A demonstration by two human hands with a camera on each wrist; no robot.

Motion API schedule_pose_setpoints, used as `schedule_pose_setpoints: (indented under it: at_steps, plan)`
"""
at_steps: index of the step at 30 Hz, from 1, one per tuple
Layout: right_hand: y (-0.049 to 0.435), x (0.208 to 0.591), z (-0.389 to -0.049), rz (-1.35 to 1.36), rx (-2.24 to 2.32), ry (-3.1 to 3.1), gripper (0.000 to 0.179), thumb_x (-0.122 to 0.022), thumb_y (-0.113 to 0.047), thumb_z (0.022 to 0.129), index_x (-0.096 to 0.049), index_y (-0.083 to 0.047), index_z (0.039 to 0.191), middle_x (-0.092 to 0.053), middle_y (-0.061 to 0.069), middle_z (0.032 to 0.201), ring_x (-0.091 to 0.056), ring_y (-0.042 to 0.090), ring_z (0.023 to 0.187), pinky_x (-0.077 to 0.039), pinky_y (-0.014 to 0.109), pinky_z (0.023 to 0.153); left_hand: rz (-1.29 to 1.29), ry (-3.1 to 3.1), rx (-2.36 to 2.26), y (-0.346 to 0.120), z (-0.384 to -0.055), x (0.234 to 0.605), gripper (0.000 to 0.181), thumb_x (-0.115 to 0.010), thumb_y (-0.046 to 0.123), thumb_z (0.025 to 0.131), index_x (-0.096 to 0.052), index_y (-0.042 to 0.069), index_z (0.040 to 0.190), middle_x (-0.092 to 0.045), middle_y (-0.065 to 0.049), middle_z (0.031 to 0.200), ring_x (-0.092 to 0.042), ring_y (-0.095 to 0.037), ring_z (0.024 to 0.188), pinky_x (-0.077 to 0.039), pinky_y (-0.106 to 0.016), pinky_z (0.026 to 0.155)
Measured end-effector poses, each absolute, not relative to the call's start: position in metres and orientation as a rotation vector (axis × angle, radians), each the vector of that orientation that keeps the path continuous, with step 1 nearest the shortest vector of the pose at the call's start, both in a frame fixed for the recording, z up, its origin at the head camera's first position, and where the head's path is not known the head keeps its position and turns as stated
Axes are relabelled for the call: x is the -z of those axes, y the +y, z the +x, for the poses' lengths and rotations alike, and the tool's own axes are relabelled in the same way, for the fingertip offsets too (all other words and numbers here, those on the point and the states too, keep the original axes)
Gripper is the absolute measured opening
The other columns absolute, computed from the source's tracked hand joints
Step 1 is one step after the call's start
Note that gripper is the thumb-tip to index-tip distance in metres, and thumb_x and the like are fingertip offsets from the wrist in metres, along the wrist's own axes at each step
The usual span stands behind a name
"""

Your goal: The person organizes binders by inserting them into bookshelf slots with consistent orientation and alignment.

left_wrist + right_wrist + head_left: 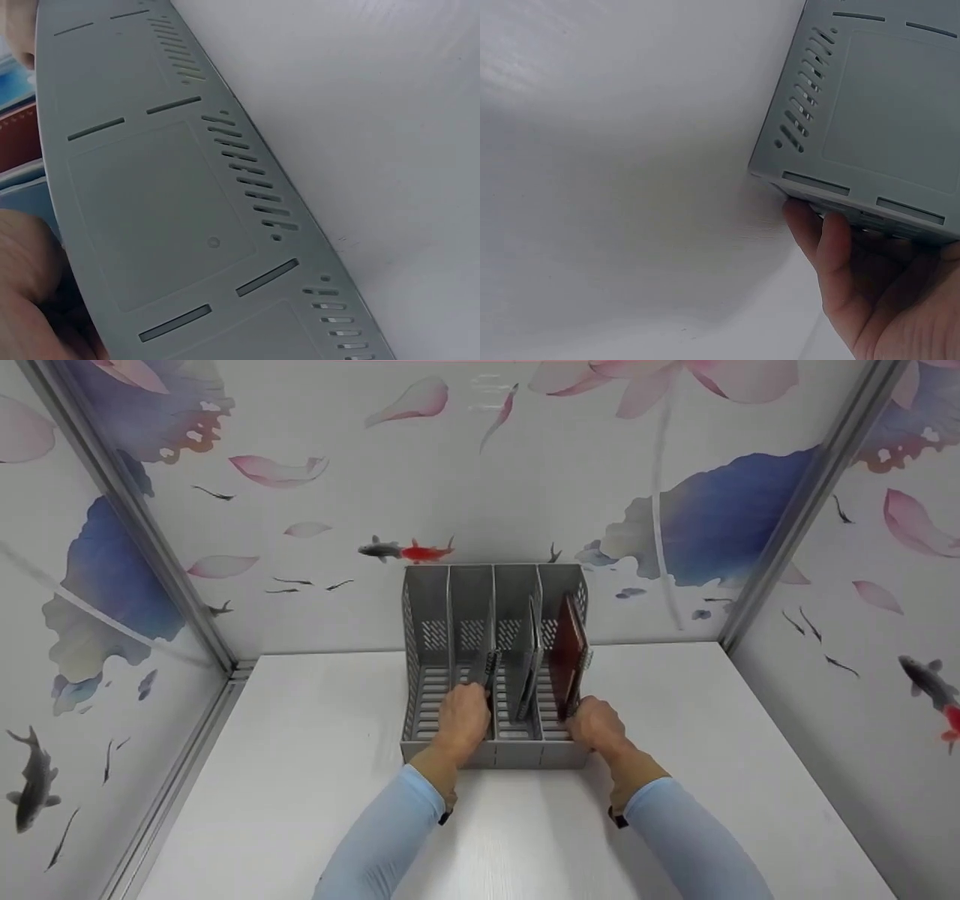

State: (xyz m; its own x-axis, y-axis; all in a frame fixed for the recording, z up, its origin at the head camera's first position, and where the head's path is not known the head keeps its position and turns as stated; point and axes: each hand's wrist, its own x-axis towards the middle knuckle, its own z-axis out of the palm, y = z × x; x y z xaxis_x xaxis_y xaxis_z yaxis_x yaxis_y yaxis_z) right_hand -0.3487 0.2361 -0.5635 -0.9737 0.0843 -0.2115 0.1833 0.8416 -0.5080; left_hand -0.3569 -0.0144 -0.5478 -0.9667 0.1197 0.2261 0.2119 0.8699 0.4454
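Note:
A grey four-slot file rack [495, 755] stands on the white table against the back panel. In the second slot from the left is a dark spiral notebook [491, 660]. My left hand [463, 716] reaches over the front lip and grips the notebook's near lower end; its fingertips are hidden. My right hand [598, 725] holds the rack's right side near the front corner. In the right wrist view, its fingers [832, 247] curl against the slotted side wall. A grey notebook [523, 667] leans in the third slot, and a dark red notebook [568, 660] in the rightmost one.
The white table [315, 780] extends to both sides of the rack and in front of it. Printed panels [480, 472] with fish and petals enclose the back and sides, joined by metal frame posts [810, 502]. The leftmost slot [429, 690] shows its slatted floor.

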Motion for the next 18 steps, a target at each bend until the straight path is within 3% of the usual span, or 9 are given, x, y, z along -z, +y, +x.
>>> schedule_pose_setpoints:
  at_steps: [7,14,18]
  plan:
    - [0.2313,0.5651,-0.3493,0.199,0.806,2.824,0.018,-0.064,-0.016,0.103,-0.071,-0.001,0.111,-0.070,0.007,0.089,-0.063,0.022,0.074,-0.047,0.032,0.059,-0.179,-2.875,0.737,-0.0147,-0.3614,0.5543,0.030,-0.063,0.013,0.114,-0.085,0.000,0.099,-0.083,-0.016,0.088,-0.083,-0.031,0.080,-0.067,-0.044,0.070]
    - [0.2294,0.5646,-0.3517,0.224,0.822,2.808,0.025,-0.067,-0.019,0.105,-0.071,0.001,0.119,-0.072,0.009,0.096,-0.066,0.024,0.078,-0.050,0.033,0.060,-0.174,-2.924,0.689,-0.0148,-0.3636,0.5554,0.028,-0.062,0.010,0.113,-0.084,0.000,0.099,-0.083,-0.015,0.091,-0.080,-0.027,0.080,-0.066,-0.044,0.070]
    - [0.2316,0.5625,-0.3543,0.225,0.829,2.814,0.024,-0.065,-0.020,0.104,-0.071,0.000,0.115,-0.071,0.008,0.092,-0.065,0.023,0.074,-0.050,0.032,0.058,-0.199,-2.901,0.674,-0.0165,-0.3632,0.5520,0.030,-0.061,0.011,0.113,-0.083,0.000,0.096,-0.083,-0.015,0.093,-0.082,-0.030,0.086,-0.067,-0.048,0.075]
